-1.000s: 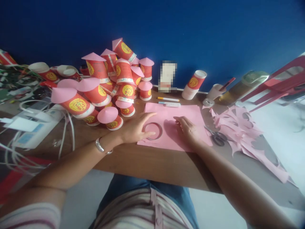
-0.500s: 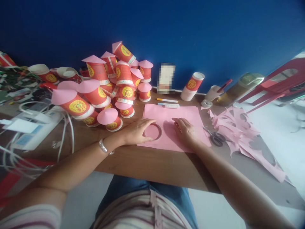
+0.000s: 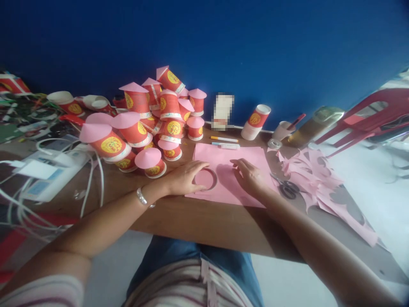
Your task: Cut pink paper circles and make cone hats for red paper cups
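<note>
Head view: left hand [image 3: 182, 179] around one ring [image 3: 215, 182], right hand [image 3: 254, 177] loosely curled

Both hands lie over one layered area of pink paper [image 3: 223, 160]; how many sheets it holds cannot be counted. The single ring lies flat on it, grasped at its left side between the left thumb and fingers. The right fingers are bent, to the right of the ring and apart from it; whether they pinch anything cannot be told.

Just beyond the fingers, past the paper's far edge, lie one orange-and-white pen [image 3: 224, 139] and, nearer, a blue-and-white pen [image 3: 229, 146], possibly two overlapping. Right of the right hand is one pair of scissors [image 3: 285, 186], then a heap of pink scraps [image 3: 315, 181], too tangled to count. Farther beyond the right fingers stand one tilted cup stack [image 3: 255, 120], one tape roll [image 3: 275, 144], one white cup [image 3: 281, 130] and one bottle [image 3: 306, 128]. Beyond and left of the left fingers, at least ten cone-topped cups [image 3: 172, 128] are piled on the table [image 3: 179, 213].

A second ago the left fingers were spread wider, reaching past the ring; now they have closed in on its rim. The right hand has hardly changed.
</note>
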Tool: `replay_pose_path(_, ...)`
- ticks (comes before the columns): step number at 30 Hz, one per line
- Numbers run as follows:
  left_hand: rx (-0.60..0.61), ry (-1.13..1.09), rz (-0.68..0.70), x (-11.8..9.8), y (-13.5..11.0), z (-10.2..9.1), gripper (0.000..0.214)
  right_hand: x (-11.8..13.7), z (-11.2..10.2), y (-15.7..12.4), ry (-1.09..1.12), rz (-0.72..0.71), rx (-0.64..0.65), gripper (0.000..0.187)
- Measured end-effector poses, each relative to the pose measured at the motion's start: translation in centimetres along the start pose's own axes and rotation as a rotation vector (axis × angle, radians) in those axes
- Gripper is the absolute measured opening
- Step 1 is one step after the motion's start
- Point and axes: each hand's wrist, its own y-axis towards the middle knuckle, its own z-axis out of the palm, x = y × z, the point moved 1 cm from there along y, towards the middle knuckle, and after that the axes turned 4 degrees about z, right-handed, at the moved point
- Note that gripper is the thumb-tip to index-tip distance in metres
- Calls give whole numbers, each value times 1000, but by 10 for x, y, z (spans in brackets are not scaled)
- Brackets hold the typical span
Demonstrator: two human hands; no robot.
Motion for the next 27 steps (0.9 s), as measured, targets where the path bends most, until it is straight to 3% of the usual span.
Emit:
replay_pose_path(3,-129,-37,61,1,0,2,61,-6,-8,23,-75,30,61,31)
replay_pose_path(9,-367,-11,153,7,1,12,45,-25,-11,78,-188,243,201,32)
replay_pose_path(12,-432,29,178,9,-1,15,38,-33,-2,91,-182,302,202,31)
replay_pose_path(15,-526,72,167,10,-2,15,12,-40,6,99,-147,335,160,32)
replay_pose_path(17,-575,98,197,9,-2,14,23,-41,7,105,-144,340,157,34)
replay_pose_path(21,-587,118,293,6,-1,14,47,-40,1,119,-189,356,264,37)
replay_pose_path(27,-513,82,309,4,-5,15,41,-38,3,133,-242,316,337,42)
